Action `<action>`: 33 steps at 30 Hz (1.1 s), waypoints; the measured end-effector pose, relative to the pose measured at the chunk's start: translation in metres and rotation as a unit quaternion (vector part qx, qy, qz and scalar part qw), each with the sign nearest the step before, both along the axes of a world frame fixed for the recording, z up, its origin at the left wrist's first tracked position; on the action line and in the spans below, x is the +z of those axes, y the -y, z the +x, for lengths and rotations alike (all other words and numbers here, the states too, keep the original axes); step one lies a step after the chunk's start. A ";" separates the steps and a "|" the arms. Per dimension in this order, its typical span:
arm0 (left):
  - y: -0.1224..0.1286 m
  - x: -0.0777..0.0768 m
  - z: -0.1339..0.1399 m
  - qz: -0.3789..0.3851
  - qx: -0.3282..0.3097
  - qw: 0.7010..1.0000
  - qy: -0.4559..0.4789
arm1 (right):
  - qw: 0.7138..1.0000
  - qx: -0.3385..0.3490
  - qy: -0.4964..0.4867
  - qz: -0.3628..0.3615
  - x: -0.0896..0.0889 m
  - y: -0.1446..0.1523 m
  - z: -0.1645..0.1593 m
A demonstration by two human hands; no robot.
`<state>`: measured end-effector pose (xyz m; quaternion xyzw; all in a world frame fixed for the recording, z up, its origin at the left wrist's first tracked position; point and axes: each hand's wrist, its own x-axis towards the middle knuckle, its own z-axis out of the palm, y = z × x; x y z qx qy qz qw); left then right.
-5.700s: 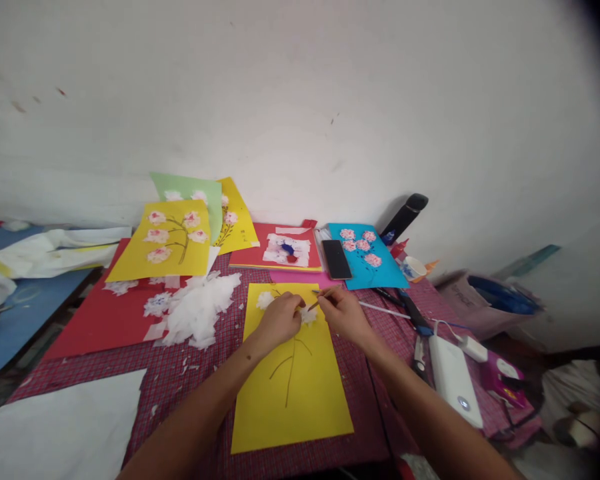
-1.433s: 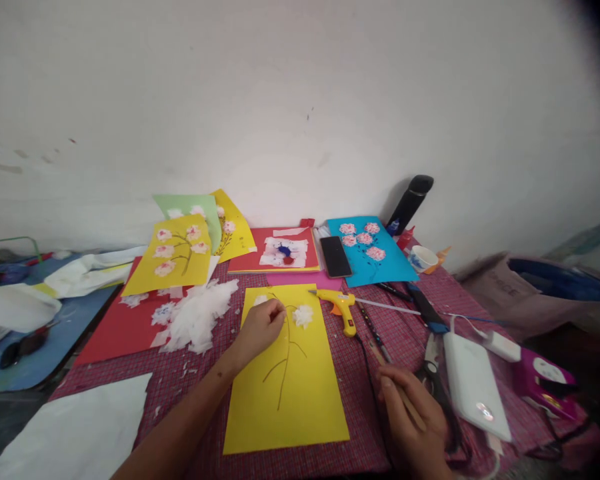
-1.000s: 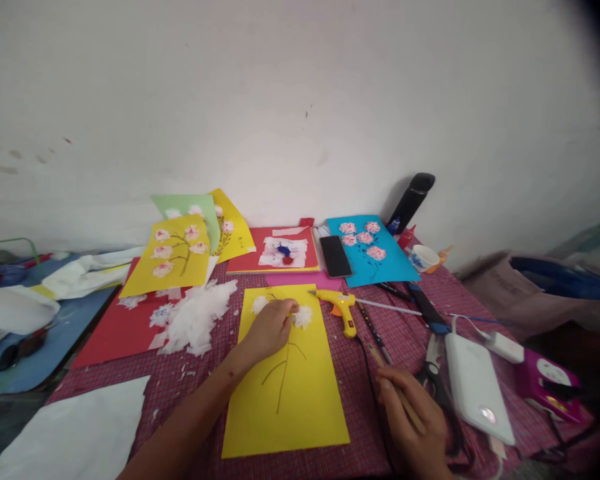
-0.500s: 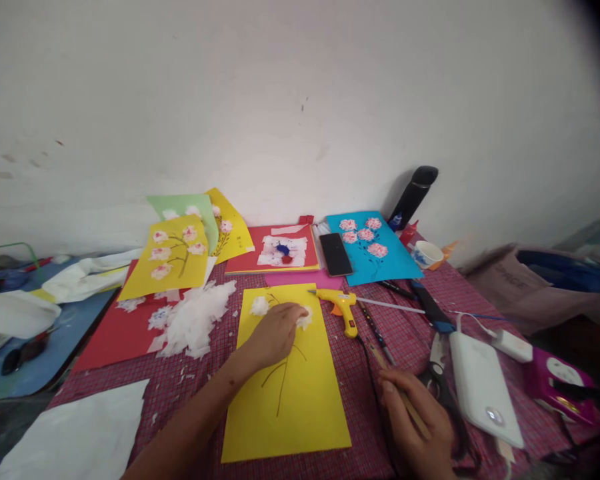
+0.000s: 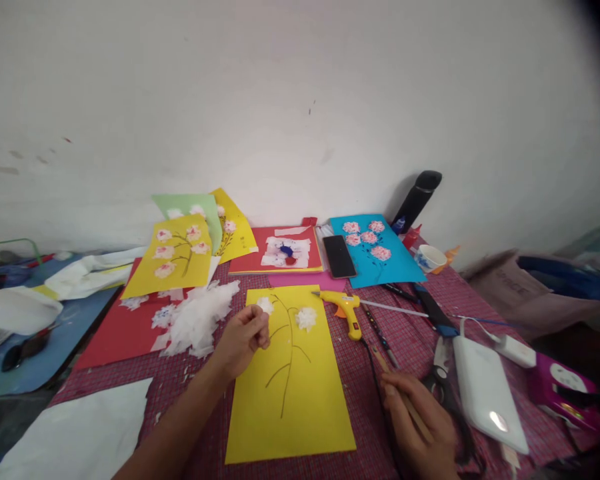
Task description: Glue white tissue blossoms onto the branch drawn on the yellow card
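My left hand (image 5: 244,339) hovers over the left edge of a yellow sheet (image 5: 315,413), its fingers curled together; whatever may be between them is hidden. Drawn on this sheet is a brown branch with side twigs. One white paper flower (image 5: 307,319) sits at the upper right twig, and another white flower (image 5: 265,306) shows just above my fingers. At the lower right, my right hand (image 5: 420,423) is closed round a thin wooden stick (image 5: 380,360) that points up and left. Beyond the sheet's right edge lies a yellow glue gun (image 5: 349,308) with a glue stick in its back.
White tissue pieces (image 5: 203,320) are heaped on the left over a red sheet (image 5: 110,340). Finished flower cards (image 5: 177,263) lean behind them. A phone (image 5: 339,257), blue card (image 5: 405,263), scissors (image 5: 440,380), white power bank (image 5: 490,393) and black bottle (image 5: 417,200) stand or lie to the right.
My left hand has moved left and toward me, away from the right-hand white flower, which now shows fully. My right hand keeps its hold on the stick. The view has shifted slightly.
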<state>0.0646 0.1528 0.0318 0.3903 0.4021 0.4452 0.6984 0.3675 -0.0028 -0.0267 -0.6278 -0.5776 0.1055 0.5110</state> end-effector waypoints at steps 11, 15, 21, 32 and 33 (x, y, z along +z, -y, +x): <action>0.001 -0.016 -0.024 0.013 0.017 1.000 0.011 | 0.998 -0.048 0.049 -0.015 0.021 0.002 -0.011; 0.004 -0.017 -0.021 0.002 -0.014 1.000 0.025 | 0.996 -0.054 0.067 -0.003 0.050 -0.008 -0.021; 0.008 -0.020 -0.016 -0.004 -0.012 0.998 0.063 | 0.994 -0.007 0.109 -0.025 0.083 -0.028 -0.043; 0.007 -0.012 -0.014 -0.087 0.028 0.993 0.079 | 0.972 0.115 0.206 -0.018 0.018 -0.030 -0.063; 0.007 -0.011 -0.013 -0.093 0.028 0.992 0.077 | 0.976 0.100 0.193 -0.027 0.012 -0.029 -0.064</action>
